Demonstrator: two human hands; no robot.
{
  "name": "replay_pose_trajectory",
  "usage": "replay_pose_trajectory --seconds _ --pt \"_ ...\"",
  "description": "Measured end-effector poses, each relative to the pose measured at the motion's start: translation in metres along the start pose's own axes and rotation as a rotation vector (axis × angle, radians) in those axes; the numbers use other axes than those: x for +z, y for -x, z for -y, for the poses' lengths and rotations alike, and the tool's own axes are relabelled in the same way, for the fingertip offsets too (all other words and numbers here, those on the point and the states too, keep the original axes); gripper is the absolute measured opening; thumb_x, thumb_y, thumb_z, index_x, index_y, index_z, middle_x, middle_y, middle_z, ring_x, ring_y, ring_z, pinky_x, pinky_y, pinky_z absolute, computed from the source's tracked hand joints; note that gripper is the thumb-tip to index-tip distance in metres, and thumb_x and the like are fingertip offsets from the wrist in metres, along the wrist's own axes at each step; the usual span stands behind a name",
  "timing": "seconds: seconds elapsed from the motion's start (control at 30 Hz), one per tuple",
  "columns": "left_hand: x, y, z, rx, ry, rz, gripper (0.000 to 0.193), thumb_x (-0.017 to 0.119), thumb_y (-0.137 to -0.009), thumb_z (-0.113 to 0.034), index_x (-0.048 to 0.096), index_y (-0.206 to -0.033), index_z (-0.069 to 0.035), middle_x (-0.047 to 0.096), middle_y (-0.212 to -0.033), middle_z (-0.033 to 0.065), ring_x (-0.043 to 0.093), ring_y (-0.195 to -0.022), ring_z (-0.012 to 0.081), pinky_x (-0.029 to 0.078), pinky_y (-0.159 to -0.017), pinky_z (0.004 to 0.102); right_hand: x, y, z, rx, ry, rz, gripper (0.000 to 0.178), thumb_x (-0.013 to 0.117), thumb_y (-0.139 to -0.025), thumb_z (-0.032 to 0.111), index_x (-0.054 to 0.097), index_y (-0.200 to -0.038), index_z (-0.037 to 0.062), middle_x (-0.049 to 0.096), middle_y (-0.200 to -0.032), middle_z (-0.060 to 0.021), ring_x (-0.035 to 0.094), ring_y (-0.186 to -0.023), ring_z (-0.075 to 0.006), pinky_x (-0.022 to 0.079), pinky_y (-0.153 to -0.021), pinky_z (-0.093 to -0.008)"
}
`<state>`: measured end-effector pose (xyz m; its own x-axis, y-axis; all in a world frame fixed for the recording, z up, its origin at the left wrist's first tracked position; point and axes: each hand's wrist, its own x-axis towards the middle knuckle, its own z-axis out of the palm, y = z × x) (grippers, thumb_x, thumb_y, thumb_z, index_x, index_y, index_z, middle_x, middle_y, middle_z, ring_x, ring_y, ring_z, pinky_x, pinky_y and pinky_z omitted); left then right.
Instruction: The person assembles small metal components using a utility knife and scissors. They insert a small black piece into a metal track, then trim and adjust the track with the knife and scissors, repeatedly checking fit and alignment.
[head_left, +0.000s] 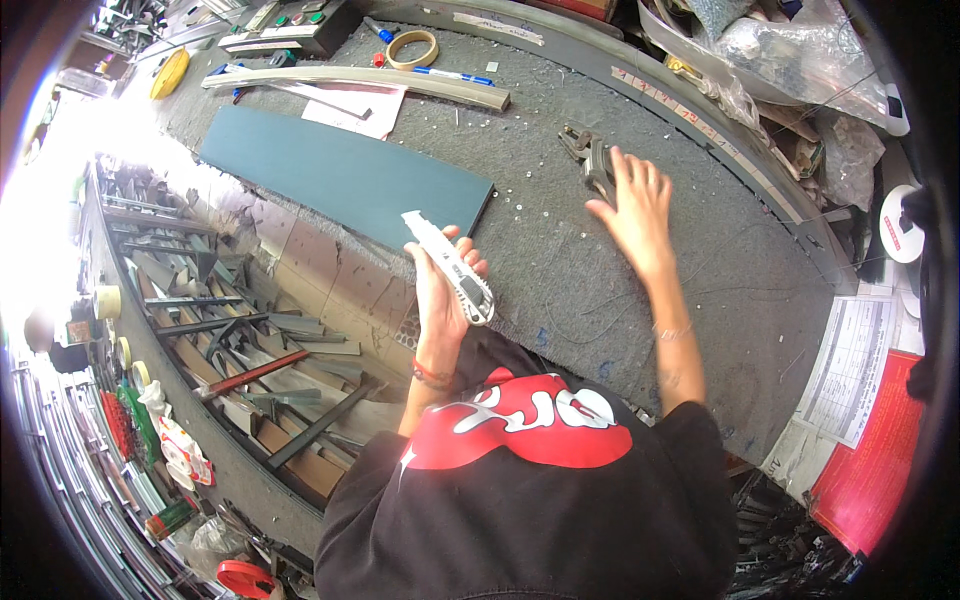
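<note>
One white knife (447, 262) is in the L grip (436, 303), held snug; R grip (641, 213) is by pliers (598, 166) on the table (730, 280), can't tell if holding. Prob. early: blue board (340, 172) looks whole; what's left, unclear.

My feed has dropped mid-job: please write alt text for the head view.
A person's left hand holds a white utility knife, while the right hand is at a dark pliers-like tool on a grey worktop; whether it grips the tool is unclear. Beyond the knife lies a long blue-grey board.
</note>
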<state>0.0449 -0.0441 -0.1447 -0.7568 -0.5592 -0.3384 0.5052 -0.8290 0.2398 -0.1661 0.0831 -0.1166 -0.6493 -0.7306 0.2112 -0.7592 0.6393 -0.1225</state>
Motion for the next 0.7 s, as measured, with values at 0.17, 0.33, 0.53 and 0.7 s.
replay_pose_trajectory --seconds 0.17,0.33,0.53,0.7 --pt "-0.007 -0.011 0.012 -0.192 0.209 0.047 0.045 0.04 -0.091 -0.049 0.044 -0.101 -0.006 0.043 -0.078 0.007 0.047 -0.069 0.0173 0.046 -0.066 0.0311 0.002 -0.034 -0.035 -0.069 0.03 0.18 0.056 0.062 -0.077 0.022 0.042 -0.127 0.009 0.05 -0.119 -0.0126 0.044 -0.115 -0.0224 0.023 -0.101 -0.0482" --pt "-0.001 -0.007 0.024 -0.181 0.126 -0.199 0.023 0.052 -0.089 -0.028 0.047 -0.103 -0.01 0.055 -0.1 0.0109 0.056 -0.089 0.0233 0.048 -0.083 0.0399 -0.022 -0.044 -0.062 -0.027 0.102 -0.349 0.034 0.056 -0.083 0.015 0.053 -0.116 0.0112 0.053 -0.111 -0.008 0.049 -0.107 -0.0241 0.03 -0.095 -0.0463" --pt "0.023 -0.003 0.025 -0.229 0.049 -0.009 0.038 0.05 -0.088 -0.018 0.038 -0.124 -0.012 0.052 -0.108 0.0125 0.054 -0.094 0.023 0.047 -0.085 0.0408 0.0 0.016 -0.064 -0.206 -0.25 0.105 0.02 0.06 -0.078 0.008 0.058 -0.098 0.0044 0.051 -0.092 -0.0112 0.055 -0.084 -0.0276 0.043 -0.071 -0.0373" --pt "0.044 0.003 0.027 -0.068 -0.286 0.162 0.058 0.047 -0.084 -0.007 0.024 -0.137 -0.013 0.05 -0.112 0.0111 0.055 -0.09 0.0197 0.048 -0.08 0.0345 -0.018 0.034 -0.059 -0.015 -0.4 0.142 0.012 0.059 -0.079 0.004 0.05 -0.086 0.001 0.052 -0.079 -0.0095 0.055 -0.072 -0.02 0.044 -0.061 -0.0312"
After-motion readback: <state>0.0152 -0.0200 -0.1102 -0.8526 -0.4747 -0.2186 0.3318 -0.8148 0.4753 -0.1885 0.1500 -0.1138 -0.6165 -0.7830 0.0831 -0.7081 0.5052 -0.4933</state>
